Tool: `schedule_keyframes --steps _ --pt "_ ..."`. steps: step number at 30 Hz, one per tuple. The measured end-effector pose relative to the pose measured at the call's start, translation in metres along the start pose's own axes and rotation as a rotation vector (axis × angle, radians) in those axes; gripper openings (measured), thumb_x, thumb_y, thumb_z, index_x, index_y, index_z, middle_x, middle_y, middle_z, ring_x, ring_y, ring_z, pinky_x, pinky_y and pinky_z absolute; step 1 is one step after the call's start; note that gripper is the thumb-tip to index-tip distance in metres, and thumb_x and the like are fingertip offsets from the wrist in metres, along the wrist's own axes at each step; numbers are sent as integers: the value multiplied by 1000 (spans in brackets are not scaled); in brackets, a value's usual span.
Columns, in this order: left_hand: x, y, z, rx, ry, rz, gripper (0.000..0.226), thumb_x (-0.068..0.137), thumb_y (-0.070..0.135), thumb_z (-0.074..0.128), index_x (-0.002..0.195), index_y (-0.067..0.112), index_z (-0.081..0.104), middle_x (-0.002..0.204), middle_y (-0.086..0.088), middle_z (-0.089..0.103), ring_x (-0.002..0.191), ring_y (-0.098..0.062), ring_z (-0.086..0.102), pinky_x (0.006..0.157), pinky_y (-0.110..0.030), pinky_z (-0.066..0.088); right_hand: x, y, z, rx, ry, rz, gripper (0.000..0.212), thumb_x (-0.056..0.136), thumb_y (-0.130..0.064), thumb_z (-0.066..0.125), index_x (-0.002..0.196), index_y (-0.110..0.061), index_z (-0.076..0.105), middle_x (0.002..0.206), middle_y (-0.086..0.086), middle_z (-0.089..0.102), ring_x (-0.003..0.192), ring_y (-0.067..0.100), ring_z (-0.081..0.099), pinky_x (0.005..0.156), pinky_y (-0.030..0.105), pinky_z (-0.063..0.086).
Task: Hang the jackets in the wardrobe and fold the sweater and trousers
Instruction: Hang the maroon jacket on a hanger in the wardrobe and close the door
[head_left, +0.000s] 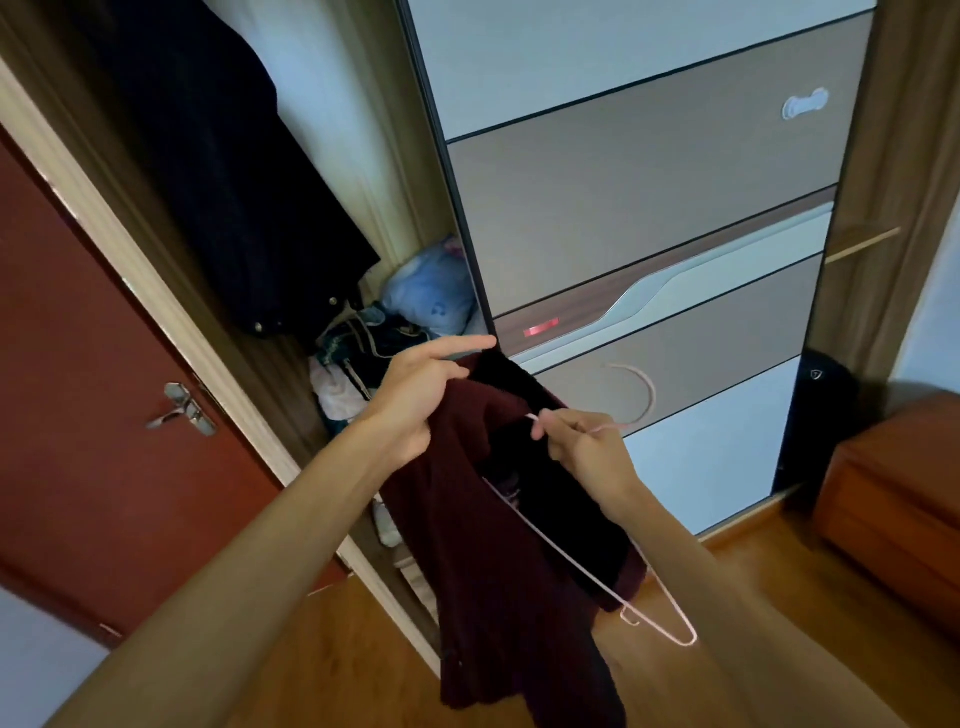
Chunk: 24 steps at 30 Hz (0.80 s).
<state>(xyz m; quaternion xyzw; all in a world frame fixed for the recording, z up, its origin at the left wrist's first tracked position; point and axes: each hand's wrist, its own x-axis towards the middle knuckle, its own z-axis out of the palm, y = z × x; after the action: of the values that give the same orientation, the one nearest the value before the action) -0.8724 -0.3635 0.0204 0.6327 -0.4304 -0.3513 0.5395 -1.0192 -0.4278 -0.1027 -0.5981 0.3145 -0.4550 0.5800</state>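
Wooden floor (363, 649) underfoot. My left hand (415, 400) pinches the maroon jacket (493, 571) at the collar, keeping it spread. My right hand (582, 441) pinches the pink hanger (550, 541) near its neck, angling one arm in, I'd say to seat the shoulders. Beyond, a dark coat (234, 182) hangs in the open wardrobe (400, 208).

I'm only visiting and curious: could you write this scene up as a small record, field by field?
left hand: grips the maroon jacket near its top, forefinger straight
right hand: pinches the pink wire hanger just below its hook
maroon jacket: hangs down between the hands, not yet in the wardrobe
wardrobe: open at left; dark coat hanging inside, pile of clothes below it
sliding door: covers the right part
floor: wood
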Motion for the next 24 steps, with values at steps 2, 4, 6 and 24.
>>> schedule_keyframes --steps 2,4,6,24 --pt "-1 -8 -16 426 38 237 48 95 -7 44 104 28 75 111 -2 72 71 -1 63 67 -14 47 -2 -10 -9 3 2 -71 36 100 -14 55 67 -9 64 46 -9 38 42 2 32 46 11 27" --pt "0 -19 -28 938 42 530 43 99 6 41 120 34 66 117 -1 66 84 -11 61 71 -23 46 -3 -25 -19 -13 -20 -135 36 99 -10 55 65 -7 64 45 -11 37 42 2 31 46 10 28" --pt "-1 -27 -32 1381 92 716 41 103 29 30 137 36 52 124 0 59 102 -21 56 75 -34 47 -6 -38 -27 -30 -34 -179 37 99 -9 55 64 -7 64 44 -12 37 43 2 31 48 10 27" --pt "43 -19 37 1556 -243 1174 74 92 76 11 90 13 50 68 -7 64 54 -35 61 47 -31 33 -29 -49 -122 -328 43 -72 35 87 -51 68 100 -18 71 87 -1 69 77 5 60 81 27 51"
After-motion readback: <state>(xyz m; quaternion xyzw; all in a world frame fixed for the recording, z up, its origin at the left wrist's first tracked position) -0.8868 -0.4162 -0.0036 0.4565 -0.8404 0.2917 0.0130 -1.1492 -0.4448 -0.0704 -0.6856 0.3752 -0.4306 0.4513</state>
